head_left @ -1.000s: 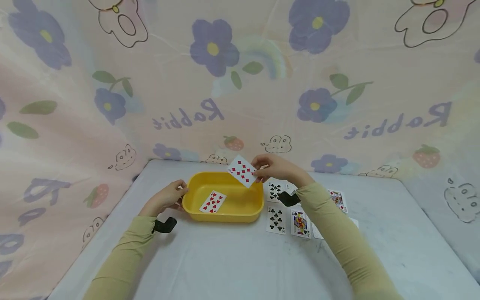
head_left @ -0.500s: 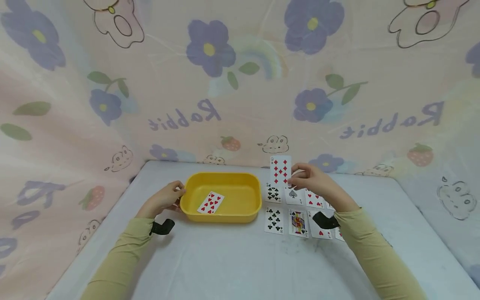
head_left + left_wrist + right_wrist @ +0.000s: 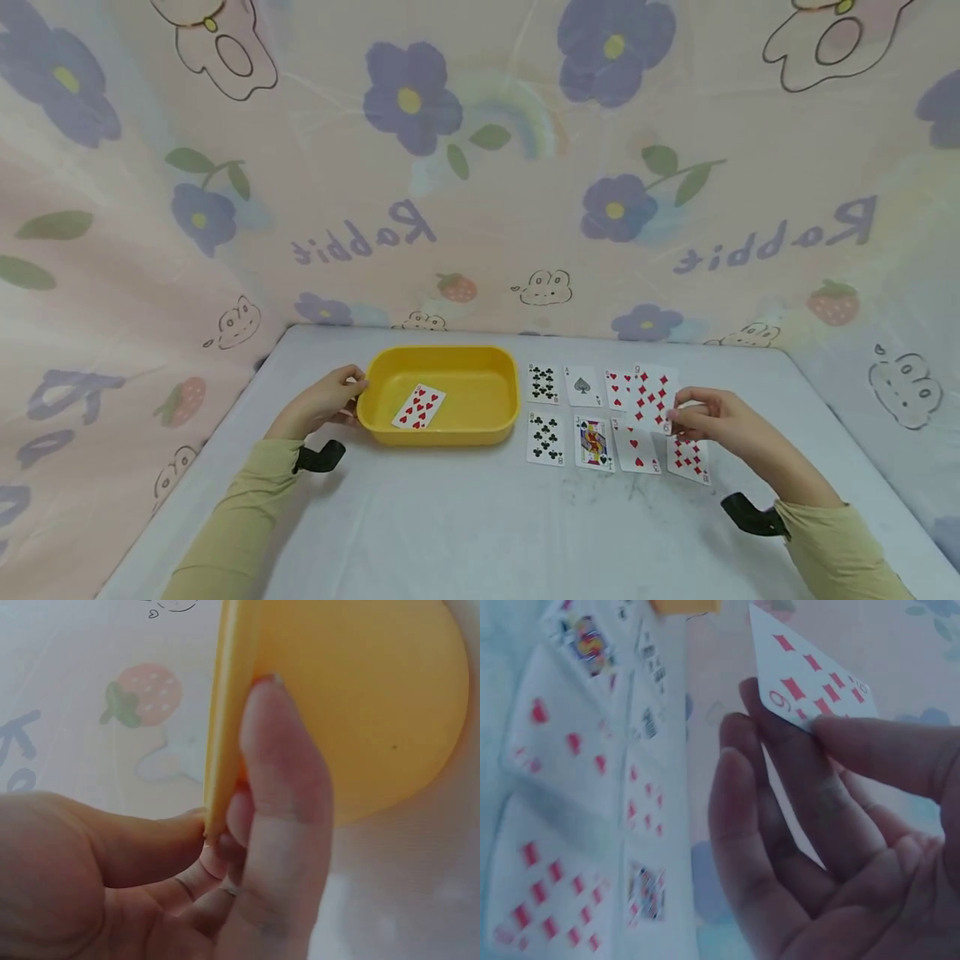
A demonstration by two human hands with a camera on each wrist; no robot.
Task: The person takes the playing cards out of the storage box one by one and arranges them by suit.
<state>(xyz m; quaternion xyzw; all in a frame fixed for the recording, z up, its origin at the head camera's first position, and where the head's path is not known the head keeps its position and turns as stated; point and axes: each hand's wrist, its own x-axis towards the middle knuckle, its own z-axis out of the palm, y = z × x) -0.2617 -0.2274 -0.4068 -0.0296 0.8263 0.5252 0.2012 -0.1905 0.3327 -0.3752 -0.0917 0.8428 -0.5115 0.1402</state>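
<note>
My right hand (image 3: pixel 697 421) pinches a nine of diamonds playing card (image 3: pixel 651 398) by a lower corner, raised over the card rows. In the right wrist view the thumb and fingers grip that card (image 3: pixel 802 675) near its edge. My left hand (image 3: pixel 322 402) holds the left rim of a yellow plastic tub (image 3: pixel 487 437). The left wrist view shows the thumb outside the tub wall (image 3: pixel 232 697) and a finger on its other side. A single hearts card (image 3: pixel 418 406) lies face up inside the tub, tilted.
Two rows of face-up cards lie right of the tub. Among them are an ace of spades (image 3: pixel 582 387), a jack (image 3: pixel 594 443), a three of hearts (image 3: pixel 636 446) and a diamonds card (image 3: pixel 690 462). A face card (image 3: pixel 646 892) shows in the right wrist view. Patterned cloth (image 3: pixel 480 208) stands behind.
My right hand has carried the nine of diamonds from over the tub to the right, above the card rows, and lowered it. The left hand stays on the tub's rim.
</note>
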